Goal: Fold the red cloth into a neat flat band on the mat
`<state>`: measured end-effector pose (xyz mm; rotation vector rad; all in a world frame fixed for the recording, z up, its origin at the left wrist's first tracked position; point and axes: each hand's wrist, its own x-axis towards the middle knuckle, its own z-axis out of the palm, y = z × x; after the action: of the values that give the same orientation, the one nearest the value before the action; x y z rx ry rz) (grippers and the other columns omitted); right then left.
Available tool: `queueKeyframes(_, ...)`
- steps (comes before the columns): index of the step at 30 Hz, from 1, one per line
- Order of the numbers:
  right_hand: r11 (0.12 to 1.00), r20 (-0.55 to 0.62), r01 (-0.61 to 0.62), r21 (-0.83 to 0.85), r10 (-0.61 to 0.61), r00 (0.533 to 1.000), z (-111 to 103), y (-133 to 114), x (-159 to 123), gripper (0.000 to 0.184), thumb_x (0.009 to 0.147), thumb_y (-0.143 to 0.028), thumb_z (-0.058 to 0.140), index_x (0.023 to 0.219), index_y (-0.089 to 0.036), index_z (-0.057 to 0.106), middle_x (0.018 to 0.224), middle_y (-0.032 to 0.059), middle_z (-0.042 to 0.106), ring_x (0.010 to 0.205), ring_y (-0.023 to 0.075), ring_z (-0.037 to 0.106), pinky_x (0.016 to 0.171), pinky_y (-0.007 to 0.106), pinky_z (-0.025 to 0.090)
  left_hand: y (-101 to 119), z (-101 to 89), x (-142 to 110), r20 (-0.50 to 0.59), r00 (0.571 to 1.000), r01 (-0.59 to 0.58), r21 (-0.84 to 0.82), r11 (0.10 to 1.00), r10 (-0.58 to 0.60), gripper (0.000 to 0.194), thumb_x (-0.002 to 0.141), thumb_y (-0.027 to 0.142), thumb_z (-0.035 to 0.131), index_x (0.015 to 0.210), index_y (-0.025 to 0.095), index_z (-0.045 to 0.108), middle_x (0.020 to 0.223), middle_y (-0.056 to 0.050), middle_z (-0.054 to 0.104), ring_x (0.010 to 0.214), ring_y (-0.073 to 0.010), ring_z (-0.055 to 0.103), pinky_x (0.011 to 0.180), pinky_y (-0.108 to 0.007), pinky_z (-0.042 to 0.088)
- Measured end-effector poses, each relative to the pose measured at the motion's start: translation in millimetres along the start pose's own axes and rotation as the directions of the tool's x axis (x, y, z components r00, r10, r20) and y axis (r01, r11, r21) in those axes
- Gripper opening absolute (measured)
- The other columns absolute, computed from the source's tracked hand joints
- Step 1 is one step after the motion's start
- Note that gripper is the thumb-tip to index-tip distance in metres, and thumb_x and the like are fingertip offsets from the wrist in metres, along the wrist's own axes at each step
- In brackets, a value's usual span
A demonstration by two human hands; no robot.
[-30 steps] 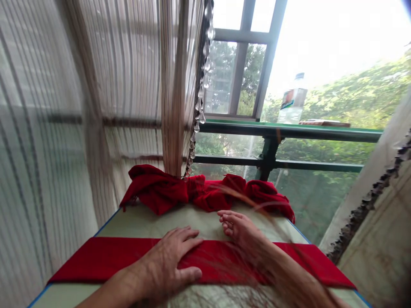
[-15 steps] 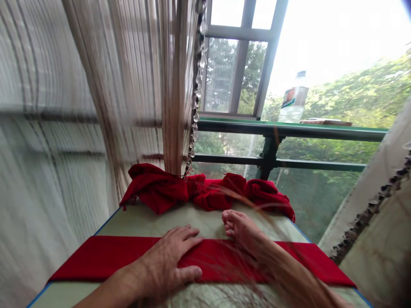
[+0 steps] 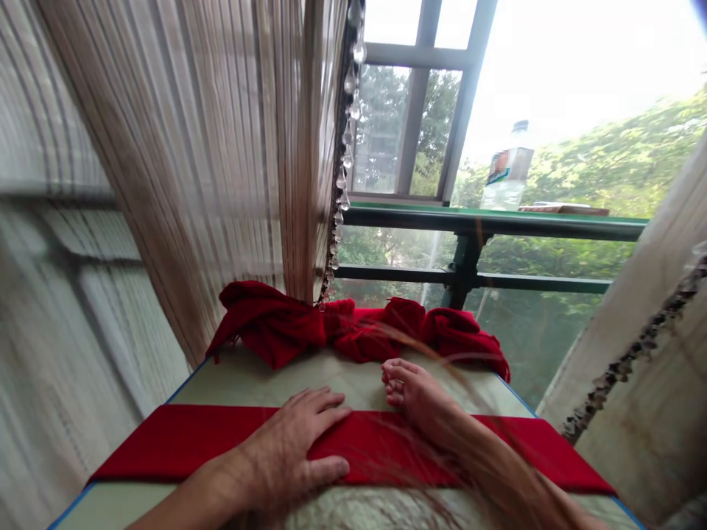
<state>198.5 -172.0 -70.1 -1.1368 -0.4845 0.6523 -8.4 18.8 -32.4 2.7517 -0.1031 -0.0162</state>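
A long folded red cloth (image 3: 166,442) lies flat across the pale tabletop (image 3: 248,383). My left hand (image 3: 290,453) rests on its middle, palm down, fingers spread and open, thumb along the near edge. My right hand (image 3: 414,394) lies on the cloth's far edge, its fingers held together and bent slightly, the tips touching the bare table just beyond; nothing shows in its grasp. Loose strands of hair blur my right forearm.
A heap of crumpled red cloth (image 3: 359,327) sits along the table's far edge. A striped beige curtain (image 3: 210,169) with a bead string hangs at the left. Behind is a green railing (image 3: 497,221) with a plastic bottle (image 3: 507,173) on it. A wall stands at the right.
Both hands stay where they were on the red cloth. The curtain at the left has shifted in view; the camera moved slightly.
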Motion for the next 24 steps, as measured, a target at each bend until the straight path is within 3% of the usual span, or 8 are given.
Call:
queueKeyframes(4,0.991,0.055,0.042,-0.128,-0.035,0.998,7,0,-4,0.025,0.081,-0.039,0.086,0.085,-0.021,0.070,0.079,-0.0025,0.069,0.061,0.0117,0.063,0.059,0.026,0.054,2,-2.0,-1,0.006,1.000,0.006,-0.010,1.000,-0.006,0.075,0.094,0.056,0.076,0.160,0.027,0.056,0.171,-0.013,0.046,0.158,-0.0435,0.038,0.130,-0.064,0.030)
queueKeyframes(9,0.897,0.200,0.188,-0.401,-0.115,0.973,20,-1,-18,0.014,0.084,-0.036,0.074,0.089,-0.024,0.073,0.075,-0.0034,0.069,0.060,0.0154,0.061,0.060,0.029,0.049,2,-1.0,-4,0.001,1.000,0.025,-0.017,1.000,-0.025,0.078,0.093,0.054,0.077,0.161,0.026,0.054,0.171,-0.013,0.045,0.160,-0.0432,0.035,0.131,-0.063,0.028)
queueKeyframes(12,0.762,0.331,0.343,-0.549,-0.179,0.927,28,-3,-28,0.004,0.084,-0.026,0.072,0.087,-0.025,0.074,0.079,-0.0009,0.071,0.074,0.0203,0.064,0.070,0.033,0.050,4,-1.8,-6,0.010,0.999,0.031,-0.012,0.999,-0.031,0.078,0.094,0.054,0.075,0.163,0.025,0.052,0.173,-0.013,0.042,0.161,-0.0419,0.033,0.131,-0.063,0.027)
queueKeyframes(14,0.660,0.420,0.438,-0.610,-0.199,0.885,30,-3,-33,0.008,0.083,-0.019,0.070,0.085,-0.025,0.074,0.084,0.0003,0.071,0.081,0.0219,0.064,0.077,0.035,0.050,6,-3.6,-7,0.030,0.998,0.050,-0.010,0.999,-0.050,0.078,0.096,0.053,0.074,0.164,0.024,0.050,0.174,-0.013,0.040,0.162,-0.0411,0.031,0.132,-0.062,0.026)
queueKeyframes(17,0.530,0.512,0.531,-0.661,-0.198,0.836,30,-2,-35,0.012,0.086,-0.016,0.064,0.084,-0.026,0.071,0.086,0.0006,0.067,0.079,0.0208,0.064,0.075,0.033,0.051,8,-4.5,-8,0.043,0.997,0.057,-0.005,0.998,-0.057,0.073,0.100,0.050,0.068,0.164,0.021,0.049,0.175,-0.013,0.039,0.163,-0.0395,0.030,0.133,-0.059,0.026)
queueKeyframes(19,0.448,0.551,0.573,-0.686,-0.195,0.812,29,-1,-35,0.013,0.090,-0.017,0.061,0.088,-0.026,0.070,0.089,0.0011,0.067,0.079,0.0203,0.064,0.075,0.033,0.051,5,-2.1,-7,0.003,1.000,0.025,-0.003,1.000,-0.025,0.061,0.105,0.042,0.062,0.162,0.021,0.053,0.173,-0.011,0.043,0.162,-0.0370,0.033,0.133,-0.058,0.027)
queueKeyframes(24,0.196,0.656,0.681,-0.705,-0.185,0.732,31,5,-37,0.016,0.094,-0.022,0.065,0.108,-0.028,0.068,0.113,0.0070,0.070,0.102,0.0279,0.062,0.096,0.045,0.049,-5,6.0,1,-0.173,0.983,-0.066,-0.019,0.998,0.062,0.042,0.107,0.021,0.051,0.145,0.024,0.068,0.156,-0.007,0.063,0.149,-0.0287,0.053,0.131,-0.047,0.035)
